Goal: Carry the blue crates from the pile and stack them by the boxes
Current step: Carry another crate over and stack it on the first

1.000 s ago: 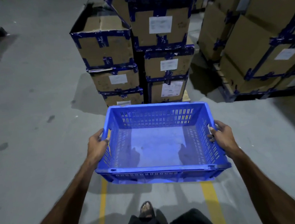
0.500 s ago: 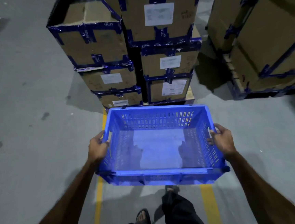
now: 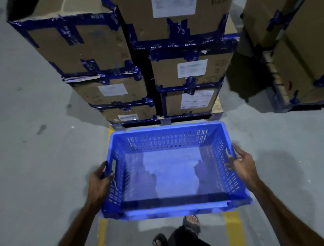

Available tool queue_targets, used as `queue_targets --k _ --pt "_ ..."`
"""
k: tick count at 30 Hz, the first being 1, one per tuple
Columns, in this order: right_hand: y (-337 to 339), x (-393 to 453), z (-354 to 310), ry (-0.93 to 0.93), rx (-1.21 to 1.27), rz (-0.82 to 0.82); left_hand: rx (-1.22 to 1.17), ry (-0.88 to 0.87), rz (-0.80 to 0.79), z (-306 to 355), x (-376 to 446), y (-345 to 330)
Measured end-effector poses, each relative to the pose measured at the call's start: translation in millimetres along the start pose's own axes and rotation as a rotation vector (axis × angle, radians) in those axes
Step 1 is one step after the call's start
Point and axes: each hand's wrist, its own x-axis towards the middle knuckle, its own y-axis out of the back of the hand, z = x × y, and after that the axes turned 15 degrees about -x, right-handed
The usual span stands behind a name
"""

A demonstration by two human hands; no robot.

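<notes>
Both hands grip one empty blue plastic crate (image 3: 173,173) by its short ends: the left hand (image 3: 99,182) is curled over the left rim with fingers wrapped around the edge, and the right hand (image 3: 242,163) is clasped on the right rim in the same way. Holding it at opposite ends keeps the crate level and leaves its open top facing up, which suits a carry that ends in setting it flat on the ground. The arms reach forward so the crate hangs in front of the body, above the grey concrete floor (image 3: 34,173) and over the yellow painted floor lines (image 3: 234,232); a sandalled foot (image 3: 191,223) shows just below its near edge.

The crate's far rim sits close to the base of a tall stack of brown cardboard boxes bound with blue tape (image 3: 188,71), which rests on a low pallet (image 3: 166,120). A second stack of taped cardboard boxes (image 3: 303,51) stands off to the right, with a shadowed gap between the two. No other crates are visible by the boxes, so this one looks likely to start the stack there.

The crate is rectangular, with a solid smooth floor and walls pierced by rows of narrow vertical slots. A thick rolled rim runs around the top, and nothing lies inside it.
</notes>
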Motion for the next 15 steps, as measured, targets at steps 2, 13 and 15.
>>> queue_targets --k 2,13,15 --pt "-17.3 16.5 11.1 -0.010 0.003 -0.008 0.010 0.007 0.006 -12.7 22.3 -8.8" --pt "-138.4 145.2 80.0 0.100 -0.034 0.023 0.113 -0.068 -0.063 -133.7 195.0 -50.4" --pt "-162.7 177.6 90.9 0.116 -0.025 0.048 0.132 -0.124 -0.056 -150.8 229.8 -56.4"
